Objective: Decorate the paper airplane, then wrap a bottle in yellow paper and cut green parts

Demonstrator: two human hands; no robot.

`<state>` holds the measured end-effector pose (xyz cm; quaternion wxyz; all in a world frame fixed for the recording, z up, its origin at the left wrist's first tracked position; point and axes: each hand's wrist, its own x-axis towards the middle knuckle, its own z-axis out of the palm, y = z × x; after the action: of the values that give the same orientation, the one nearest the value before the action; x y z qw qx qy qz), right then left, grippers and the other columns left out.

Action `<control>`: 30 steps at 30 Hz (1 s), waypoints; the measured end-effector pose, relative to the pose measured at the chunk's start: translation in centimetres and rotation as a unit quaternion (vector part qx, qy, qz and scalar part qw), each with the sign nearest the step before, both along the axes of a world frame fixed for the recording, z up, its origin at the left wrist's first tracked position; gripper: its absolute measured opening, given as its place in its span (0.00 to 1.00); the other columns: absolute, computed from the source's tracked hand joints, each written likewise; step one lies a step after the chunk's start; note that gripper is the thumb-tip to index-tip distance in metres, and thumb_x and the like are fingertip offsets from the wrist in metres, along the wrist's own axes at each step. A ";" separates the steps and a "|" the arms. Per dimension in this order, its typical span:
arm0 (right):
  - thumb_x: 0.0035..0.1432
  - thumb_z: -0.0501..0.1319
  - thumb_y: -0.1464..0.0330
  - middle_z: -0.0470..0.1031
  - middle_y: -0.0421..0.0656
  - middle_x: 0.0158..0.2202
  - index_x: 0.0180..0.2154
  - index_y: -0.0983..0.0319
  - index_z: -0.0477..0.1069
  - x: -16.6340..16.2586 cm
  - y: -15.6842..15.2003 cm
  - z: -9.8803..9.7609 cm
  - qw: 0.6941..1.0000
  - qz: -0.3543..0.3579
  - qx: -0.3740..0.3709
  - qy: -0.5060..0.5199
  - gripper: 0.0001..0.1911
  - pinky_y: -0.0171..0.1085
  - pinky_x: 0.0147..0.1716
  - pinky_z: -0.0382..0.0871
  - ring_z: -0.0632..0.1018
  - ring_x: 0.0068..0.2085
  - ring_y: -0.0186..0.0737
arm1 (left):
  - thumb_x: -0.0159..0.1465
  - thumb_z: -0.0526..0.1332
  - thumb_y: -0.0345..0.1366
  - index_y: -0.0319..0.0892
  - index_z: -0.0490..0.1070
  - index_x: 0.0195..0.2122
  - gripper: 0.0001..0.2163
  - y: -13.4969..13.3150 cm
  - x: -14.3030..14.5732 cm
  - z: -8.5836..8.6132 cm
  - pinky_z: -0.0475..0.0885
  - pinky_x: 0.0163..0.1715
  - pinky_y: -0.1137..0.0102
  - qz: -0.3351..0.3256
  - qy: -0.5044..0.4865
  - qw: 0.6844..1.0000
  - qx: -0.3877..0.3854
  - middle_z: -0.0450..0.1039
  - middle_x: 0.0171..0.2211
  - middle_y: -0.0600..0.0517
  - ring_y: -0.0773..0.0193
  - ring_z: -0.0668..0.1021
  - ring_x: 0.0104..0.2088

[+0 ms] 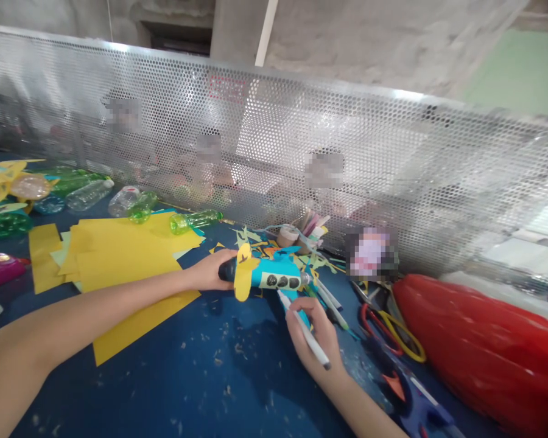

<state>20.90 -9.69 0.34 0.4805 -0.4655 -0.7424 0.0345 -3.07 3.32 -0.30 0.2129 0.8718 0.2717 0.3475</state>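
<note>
A toy plane (276, 272) made from a bottle wrapped in blue paper lies sideways above the table. Its side strip carries three dark round windows, and a yellow paper piece (243, 274) stands across its left end. My left hand (214, 269) is closed around the dark left end of this plane. In my right hand (317, 337) is a white marker (313, 345), gripped like a pen, its upper end close beneath the plane's blue paper. Whether the marker touches the paper I cannot tell.
Yellow paper sheets (128, 255) lie left, with plastic bottles (90, 194) behind. Paper scraps and a cup (288, 236) are beyond the plane. Scissors (383, 331), a blue glue gun (415, 395) and a red plastic bag (479, 347) lie right. A perforated metal screen (274, 134) borders the blue table (187, 389).
</note>
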 end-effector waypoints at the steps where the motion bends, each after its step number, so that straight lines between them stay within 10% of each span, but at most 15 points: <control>1: 0.57 0.55 0.72 0.68 0.39 0.28 0.34 0.57 0.61 -0.2 -0.4 0.2 0.999 0.033 0.023 -0.016 0.04 0.37 0.29 0.67 0.72 0.28 0.37 | 0.49 0.68 0.40 0.42 0.61 0.54 0.31 -0.4 0.2 0.0 0.64 0.52 0.55 -0.006 -0.004 1.000 0.004 0.67 0.52 0.43 0.49 0.71 0.52; 5: 0.56 0.54 0.74 0.70 0.42 0.30 0.36 0.58 0.62 -1.6 -1.8 0.8 0.990 0.128 0.034 -0.039 0.06 0.39 0.34 0.69 0.74 0.34 0.40 | 0.47 0.69 0.38 0.42 0.60 0.54 0.32 -2.3 1.4 0.0 0.65 0.52 0.57 -0.049 -0.027 0.998 -0.021 0.67 0.51 0.45 0.50 0.71 0.51; 13: 0.58 0.57 0.66 0.75 0.42 0.31 0.32 0.57 0.64 -2.9 -2.2 -0.3 0.991 0.025 -0.112 0.074 0.03 0.34 0.32 0.70 0.77 0.41 0.44 | 0.47 0.70 0.40 0.39 0.57 0.55 0.36 -3.5 2.0 0.2 0.64 0.54 0.56 -0.061 -0.021 0.997 -0.052 0.65 0.52 0.42 0.49 0.70 0.52; 21: 0.58 0.58 0.66 0.70 0.38 0.27 0.33 0.57 0.65 -2.9 -2.1 -0.1 0.986 0.058 -0.129 0.084 0.03 0.31 0.22 0.66 0.71 0.24 0.33 | 0.52 0.67 0.40 0.38 0.57 0.57 0.33 -3.6 2.0 0.2 0.65 0.54 0.58 -0.076 -0.016 0.997 0.013 0.64 0.55 0.39 0.51 0.69 0.54; 30: 0.59 0.57 0.65 0.73 0.41 0.26 0.29 0.56 0.64 -2.8 -1.9 -0.4 0.993 0.008 -0.096 0.072 0.06 0.37 0.36 0.71 0.75 0.49 0.48 | 0.52 0.67 0.42 0.41 0.62 0.55 0.30 -3.5 2.0 0.0 0.63 0.56 0.58 -0.081 0.015 0.995 0.063 0.66 0.55 0.42 0.50 0.69 0.56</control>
<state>18.14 -11.62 -0.04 0.4853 -0.4996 -0.7031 0.1429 -1.03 -0.22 -0.30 0.1808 0.9077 0.1806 0.3327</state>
